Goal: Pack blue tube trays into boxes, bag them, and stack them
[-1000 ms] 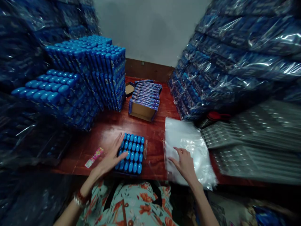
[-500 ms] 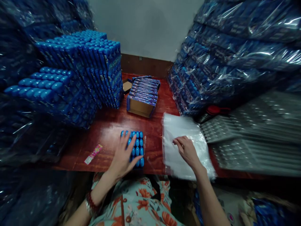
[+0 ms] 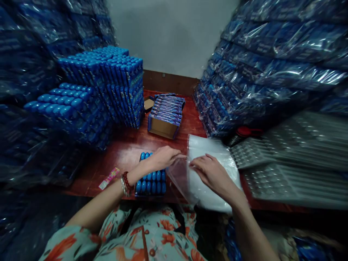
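Note:
My left hand (image 3: 167, 156) reaches across a tray of blue capsule-shaped pieces (image 3: 150, 182), its fingers closed on the edge of a clear plastic bag (image 3: 181, 174). The bag hangs partly off a stack of clear bags (image 3: 214, 185) and slants down toward the table's front edge. Over that stack, my right hand (image 3: 205, 166) has its fingertips pressed together near the same bag's upper edge; the thin film there is hard to make out. The blue tray lies flat near the table's front edge, partly hidden by my left forearm.
An open carton (image 3: 164, 127) holds a row of packets at the back. Blue packs (image 3: 122, 90) are piled at left. Wrapped bundles (image 3: 244, 72) rise at right, beside clear blister trays (image 3: 285, 174) and a red-topped object (image 3: 246, 131). A pink strip (image 3: 109, 178) lies at left.
My left hand has left the blue tray, moved right and taken hold of a bag edge. A clear bag is now pulled leftward off the stack. My right hand has shifted slightly left.

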Available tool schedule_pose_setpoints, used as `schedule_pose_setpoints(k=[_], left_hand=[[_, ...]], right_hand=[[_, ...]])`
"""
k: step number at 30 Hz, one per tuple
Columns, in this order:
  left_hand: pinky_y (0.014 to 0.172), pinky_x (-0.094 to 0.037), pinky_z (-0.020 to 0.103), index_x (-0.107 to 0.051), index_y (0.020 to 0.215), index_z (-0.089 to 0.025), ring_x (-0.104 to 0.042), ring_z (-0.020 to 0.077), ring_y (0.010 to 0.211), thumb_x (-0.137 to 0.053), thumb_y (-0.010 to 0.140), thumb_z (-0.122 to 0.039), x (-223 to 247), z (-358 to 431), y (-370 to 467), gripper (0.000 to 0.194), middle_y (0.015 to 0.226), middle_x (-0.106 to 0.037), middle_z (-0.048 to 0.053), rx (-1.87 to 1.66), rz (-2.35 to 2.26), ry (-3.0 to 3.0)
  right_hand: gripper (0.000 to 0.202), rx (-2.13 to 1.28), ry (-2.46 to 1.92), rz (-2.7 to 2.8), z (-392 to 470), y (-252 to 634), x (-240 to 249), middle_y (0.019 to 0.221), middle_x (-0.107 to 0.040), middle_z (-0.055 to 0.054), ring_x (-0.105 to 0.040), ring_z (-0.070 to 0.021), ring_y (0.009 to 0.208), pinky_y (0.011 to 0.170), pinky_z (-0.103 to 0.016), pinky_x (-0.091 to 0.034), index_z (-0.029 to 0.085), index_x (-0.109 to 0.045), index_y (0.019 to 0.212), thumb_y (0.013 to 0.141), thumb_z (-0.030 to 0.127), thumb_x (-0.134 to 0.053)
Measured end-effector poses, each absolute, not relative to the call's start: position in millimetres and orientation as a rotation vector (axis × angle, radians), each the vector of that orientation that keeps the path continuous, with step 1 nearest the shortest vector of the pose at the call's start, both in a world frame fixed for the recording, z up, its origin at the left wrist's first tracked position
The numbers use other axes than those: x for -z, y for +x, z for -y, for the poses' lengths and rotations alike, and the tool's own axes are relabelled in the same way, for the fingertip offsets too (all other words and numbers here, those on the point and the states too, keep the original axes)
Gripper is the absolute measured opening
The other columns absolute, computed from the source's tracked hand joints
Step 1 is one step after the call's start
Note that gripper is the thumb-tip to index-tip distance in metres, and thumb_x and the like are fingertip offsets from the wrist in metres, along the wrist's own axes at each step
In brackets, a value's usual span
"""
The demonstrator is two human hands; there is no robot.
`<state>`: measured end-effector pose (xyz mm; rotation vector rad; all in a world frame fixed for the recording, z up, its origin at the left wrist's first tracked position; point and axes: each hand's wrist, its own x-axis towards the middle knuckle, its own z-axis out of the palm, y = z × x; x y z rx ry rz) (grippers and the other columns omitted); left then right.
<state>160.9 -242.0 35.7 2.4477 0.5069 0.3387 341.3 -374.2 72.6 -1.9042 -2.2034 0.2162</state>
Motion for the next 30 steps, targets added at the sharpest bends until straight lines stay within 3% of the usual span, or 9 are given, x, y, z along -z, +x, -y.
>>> schedule_pose_setpoints(k=[3, 6, 11, 16, 20, 25, 30], left_hand=[[0.06, -0.037, 0.021, -0.063, 0.076, -0.013, -0.056, 0.013, 0.067, -0.046, 0.088, -0.017, -56, 224, 153, 0.022, 0.07, -0.064, 0.003, -0.369, -0.456, 2.497], [0.062, -0.036, 0.021, -0.062, 0.075, -0.012, -0.053, 0.0124, 0.069, -0.048, 0.079, -0.006, -77, 210, 144, 0.016, 0.071, -0.061, 0.002, -0.488, -0.538, 2.57], [0.051, -0.027, 0.021, -0.053, 0.07, -0.014, -0.041, 0.0091, 0.055, -0.05, 0.08, -0.013, -101, 200, 118, 0.011, 0.06, -0.048, -0.004, -0.522, -0.699, 2.667], [0.054, -0.029, 0.022, -0.053, 0.085, -0.016, -0.048, 0.0124, 0.059, -0.05, 0.083, -0.014, -119, 191, 90, 0.004, 0.068, -0.053, -0.001, -0.377, -0.911, 2.805], [0.057, -0.033, 0.021, -0.055, 0.08, -0.016, -0.052, 0.0126, 0.063, -0.053, 0.082, -0.015, -131, 185, 77, 0.003, 0.07, -0.057, 0.0, -0.331, -0.902, 2.812], [0.051, -0.028, 0.02, -0.055, 0.067, -0.013, -0.045, 0.0083, 0.052, -0.061, 0.081, -0.029, -140, 196, 83, 0.021, 0.058, -0.051, -0.003, -0.471, -1.021, 2.754], [0.054, -0.029, 0.021, -0.054, 0.069, -0.015, -0.051, 0.0116, 0.062, -0.053, 0.083, -0.021, -138, 207, 95, 0.015, 0.065, -0.053, -0.001, -0.507, -1.021, 2.89]], right_hand=[[0.024, -0.057, -1.87, 2.026, 351, 332, -73, 0.078, -0.066, -0.006, -0.06, -0.0197, 0.075, 0.073, -0.03, -0.041, 0.019, -0.061, 0.087, 0.089, 0.018, -0.037], [0.019, -0.086, -1.742, 1.949, 327, 320, -85, 0.076, -0.065, -0.003, -0.059, -0.0161, 0.067, 0.061, -0.024, -0.037, 0.02, -0.059, 0.088, 0.091, 0.025, -0.041], [0.02, -0.068, -1.795, 2.071, 297, 309, -102, 0.07, -0.065, -0.001, -0.057, -0.0151, 0.061, 0.054, -0.023, -0.028, 0.02, -0.06, 0.083, 0.087, 0.039, -0.055], [0.017, 0.0, -1.954, 2.096, 276, 311, -111, 0.066, -0.064, -0.001, -0.055, -0.0151, 0.06, 0.052, -0.024, -0.022, 0.022, -0.066, 0.078, 0.085, 0.035, -0.058], [0.02, 0.132, -1.845, 2.094, 269, 308, -124, 0.075, -0.064, -0.002, -0.056, -0.0166, 0.069, 0.056, -0.025, -0.029, 0.022, -0.069, 0.08, 0.087, 0.035, -0.055], [0.027, 0.114, -1.573, 2.153, 263, 288, -135, 0.092, -0.064, -0.005, -0.056, -0.0218, 0.09, 0.077, -0.032, -0.039, 0.022, -0.068, 0.089, 0.086, 0.045, -0.055], [0.014, 0.056, -1.424, 2.268, 255, 269, -129, 0.095, -0.066, -0.003, -0.057, -0.0206, 0.094, 0.091, -0.035, -0.035, 0.02, -0.062, 0.094, 0.089, 0.028, -0.05]])
